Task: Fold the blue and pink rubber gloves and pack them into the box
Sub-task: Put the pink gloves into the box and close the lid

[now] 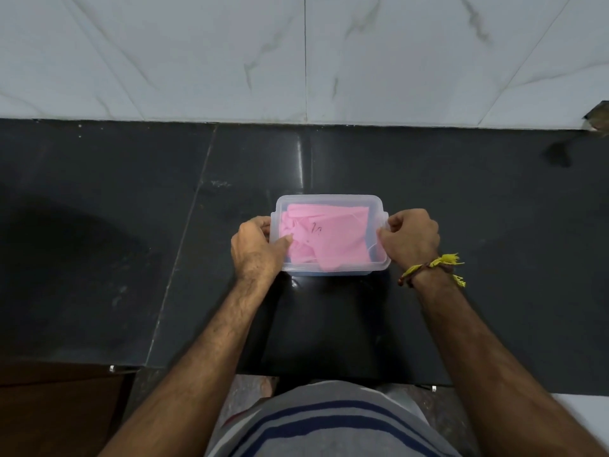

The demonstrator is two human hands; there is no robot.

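Note:
A clear plastic box [329, 199] stands on the dark stone counter straight in front of me. Folded pink rubber gloves [333, 239] fill it, seen through a translucent lid. A thin strip of blue shows under the pink along the box's front and right side. My left hand [255, 247] grips the box's left edge, thumb over the top. My right hand [410, 237] grips the right edge at its tab, fingers curled.
The black counter [131, 225] runs left and right, with a seam left of the box. A white marble-patterned wall [296, 54] rises behind it. The counter's front edge is near my torso. A yellow thread band circles my right wrist [431, 267].

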